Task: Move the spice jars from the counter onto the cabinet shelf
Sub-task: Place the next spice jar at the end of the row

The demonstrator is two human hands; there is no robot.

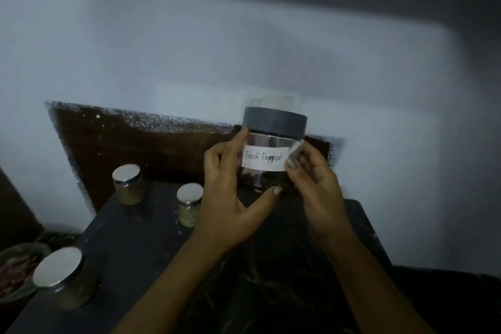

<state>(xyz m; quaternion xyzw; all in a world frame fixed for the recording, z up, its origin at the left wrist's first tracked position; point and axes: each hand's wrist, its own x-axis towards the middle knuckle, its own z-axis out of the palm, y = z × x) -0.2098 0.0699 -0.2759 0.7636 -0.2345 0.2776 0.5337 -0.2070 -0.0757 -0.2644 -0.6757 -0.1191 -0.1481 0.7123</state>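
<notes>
Jar (273, 144) upright, long axis vertical, capped with grey lid (274, 120), at far edge of surface (135, 252); dark grains at bottom. Marked "Black Pepper" on white label (264, 160), facing camera. Gripped by left hand (230, 198) at 9 o'clock, right hand (314, 184) at 3. Standing toward 8 o'clock: tan jar (128, 184), green jar (189, 207), big jar (65, 282).

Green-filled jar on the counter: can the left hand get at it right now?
Probably not yet: the left hand grips the Black Pepper jar. The green-filled jar stands unobstructed beside that hand.
</notes>
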